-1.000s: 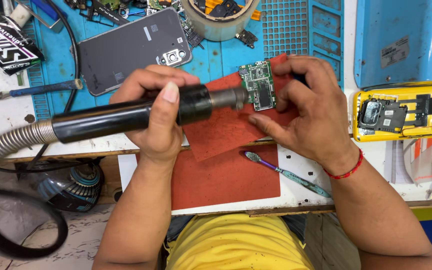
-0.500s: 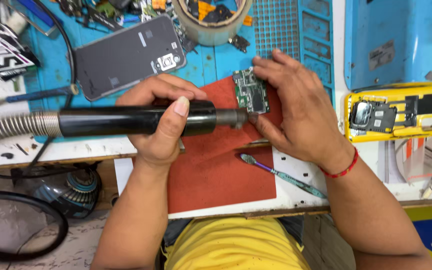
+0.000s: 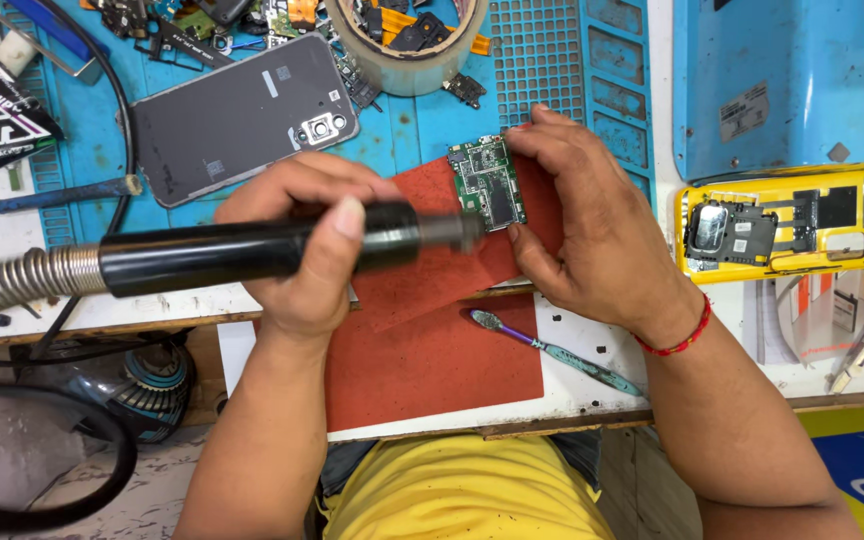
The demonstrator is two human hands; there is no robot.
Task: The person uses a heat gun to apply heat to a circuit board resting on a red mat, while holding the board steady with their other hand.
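My left hand (image 3: 307, 250) grips a black hot-air gun handle (image 3: 242, 255) with a ribbed metal hose leading off to the left. Its metal nozzle (image 3: 457, 232) points right at a small green circuit board (image 3: 490, 183). My right hand (image 3: 592, 225) holds that board by its right edge, pressing it down on a red mat (image 3: 432, 340) at the bench's front. Nozzle tip and board are almost touching.
A grey phone back cover (image 3: 242, 115) lies on the blue work mat (image 3: 552, 70). A tape roll (image 3: 407, 40) holds small parts. A yellow phone frame (image 3: 782, 225) sits at right, a toothbrush (image 3: 552, 350) on the front edge, a screwdriver (image 3: 47, 195) at left.
The board and my right hand stay put on the red mat. The hot-air nozzle has stayed trained on the board's lower left, shifting only slightly.
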